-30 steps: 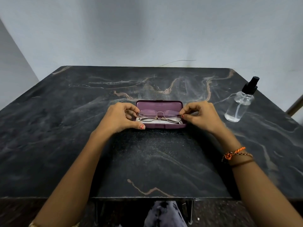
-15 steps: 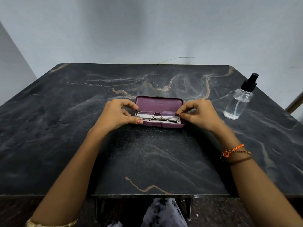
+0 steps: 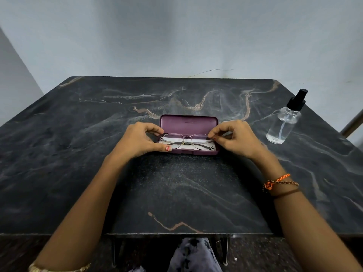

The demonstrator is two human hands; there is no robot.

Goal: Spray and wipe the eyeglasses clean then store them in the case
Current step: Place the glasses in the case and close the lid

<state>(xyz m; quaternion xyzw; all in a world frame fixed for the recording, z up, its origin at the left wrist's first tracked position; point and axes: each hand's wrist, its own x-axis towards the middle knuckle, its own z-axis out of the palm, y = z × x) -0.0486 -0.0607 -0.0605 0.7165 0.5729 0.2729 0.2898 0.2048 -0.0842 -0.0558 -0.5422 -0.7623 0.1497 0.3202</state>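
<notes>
In the open case [image 3: 188,124], my left hand [image 3: 137,141] and right hand [image 3: 234,137] pinch the eyeglasses [image 3: 186,141]; I should lay them flat, gently.

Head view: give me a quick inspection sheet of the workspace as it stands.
Surface: dark marbled table, bare around the work.
Job's things: eyeglasses folded, in the open purple case on a white cloth; spray bottle upright, apart, to the right.
Clutter: nothing seen.
Hands: left hand and right hand each pinch an end of the frame.
Cables: thin wire along the wall behind the table.
Surroundings: plain pale wall; table legs below the near edge.
</notes>
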